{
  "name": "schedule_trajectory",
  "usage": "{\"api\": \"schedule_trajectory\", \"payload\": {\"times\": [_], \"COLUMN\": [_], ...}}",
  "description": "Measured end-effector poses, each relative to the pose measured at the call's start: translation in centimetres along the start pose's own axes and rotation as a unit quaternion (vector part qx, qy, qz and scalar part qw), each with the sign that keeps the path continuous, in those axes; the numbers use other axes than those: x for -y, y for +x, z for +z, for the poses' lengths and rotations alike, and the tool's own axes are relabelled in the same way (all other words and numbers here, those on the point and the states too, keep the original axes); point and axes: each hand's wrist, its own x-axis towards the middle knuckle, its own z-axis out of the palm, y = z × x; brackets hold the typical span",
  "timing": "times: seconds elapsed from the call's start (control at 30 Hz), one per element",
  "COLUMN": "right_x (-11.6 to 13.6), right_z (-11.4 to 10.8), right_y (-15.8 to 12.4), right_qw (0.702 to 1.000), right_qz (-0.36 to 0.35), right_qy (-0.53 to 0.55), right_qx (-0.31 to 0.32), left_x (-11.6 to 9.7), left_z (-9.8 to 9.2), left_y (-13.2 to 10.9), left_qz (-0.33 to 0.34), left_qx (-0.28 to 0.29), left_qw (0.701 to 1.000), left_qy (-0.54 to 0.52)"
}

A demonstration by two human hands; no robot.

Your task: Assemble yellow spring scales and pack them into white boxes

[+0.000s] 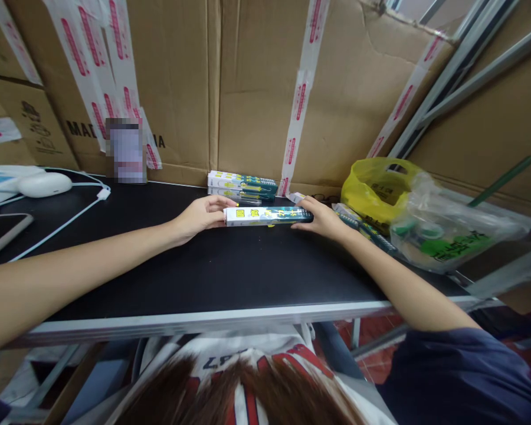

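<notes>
A long slim white and dark green box (269,216) with yellow printed characters lies level between my hands, above the black tabletop. My left hand (200,217) grips its white end, fingers on top and thumb at the front. Around the dark green end my right hand (319,218) is closed. Just behind it, a small stack of similar boxes (242,184) rests near the cardboard wall. More such boxes (371,231) lie to the right, partly hidden by my right hand and forearm.
A yellow plastic bag (374,189) and a clear plastic bag (451,236) sit at the right, near a metal frame. Leftward are a white mouse-shaped device (44,184), a white cable (59,236) and a phone-like device (2,233). Taped cardboard (256,88) stands behind the black table (248,283).
</notes>
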Motion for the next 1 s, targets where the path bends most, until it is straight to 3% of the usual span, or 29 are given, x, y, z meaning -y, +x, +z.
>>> {"api": "schedule_trajectory", "payload": {"times": [0.1, 0.2, 0.27, 0.37, 0.43, 0.67, 0.77, 0.9, 1.0], "right_x": [-0.5, -1.5, -2.0, -2.3, -2.1, -1.2, -1.0, -1.1, -1.2], "right_z": [0.4, 0.9, 1.2, 1.4, 1.3, 1.2, 1.1, 0.9, 0.6], "right_y": [0.0, 0.0, 0.0, 0.0, 0.0, 0.0, -0.1, -0.1, -0.1], "right_qw": [1.0, 1.0, 0.999, 0.999, 0.998, 0.997, 0.997, 0.998, 0.997], "right_qz": [-0.004, -0.001, 0.008, 0.008, 0.005, 0.028, 0.033, 0.022, 0.021], "right_qy": [0.009, 0.023, 0.027, 0.039, 0.047, 0.063, 0.063, 0.061, 0.067], "right_qx": [0.003, -0.009, -0.017, -0.026, -0.032, -0.026, -0.018, 0.001, 0.013], "left_x": [0.2, 0.4, 0.3, -0.3, -0.8, -0.7, -0.6, -1.2, -1.5], "left_z": [0.0, -0.1, -0.2, -0.2, -0.1, -0.3, -0.8, -1.1, -1.1], "left_y": [0.3, 0.6, 0.4, -0.5, -1.1, -0.9, -0.7, -1.0, -1.0], "left_qz": [0.031, 0.113, 0.19, 0.278, 0.302, 0.348, 0.404, 0.439, 0.418], "left_qx": [-0.021, -0.014, 0.006, 0.011, 0.006, -0.034, -0.033, 0.008, 0.043], "left_qw": [0.998, 0.988, 0.967, 0.91, 0.886, 0.85, 0.8, 0.705, 0.683], "left_qy": [0.048, 0.102, 0.17, 0.306, 0.352, 0.395, 0.443, 0.557, 0.598]}}
